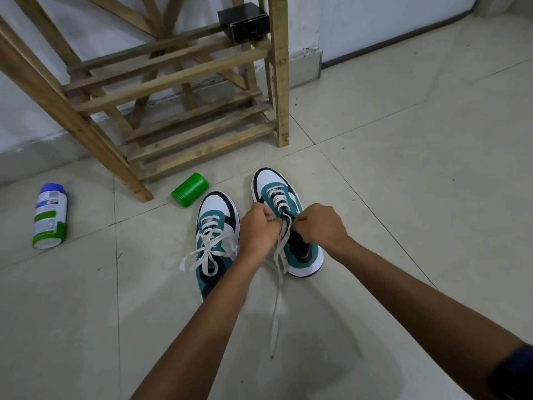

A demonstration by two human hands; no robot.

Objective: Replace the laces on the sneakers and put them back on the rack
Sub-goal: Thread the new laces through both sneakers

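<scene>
2 sneakers are stood side by side on the tiled floor (403,197), toes toward 12 o'clock. The right sneaker (284,197) is being laced: its white lace (278,284) is pinched by the left hand (258,229) and the right hand (320,226), both curled tight. The left sneaker (215,226) is already tied. The wooden rack (178,73) is seen at 11 o'clock.

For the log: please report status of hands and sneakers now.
Left hand and right hand pinching lace on right sneaker. Left sneaker tied. Both on floor; rack unobstructed.
</scene>
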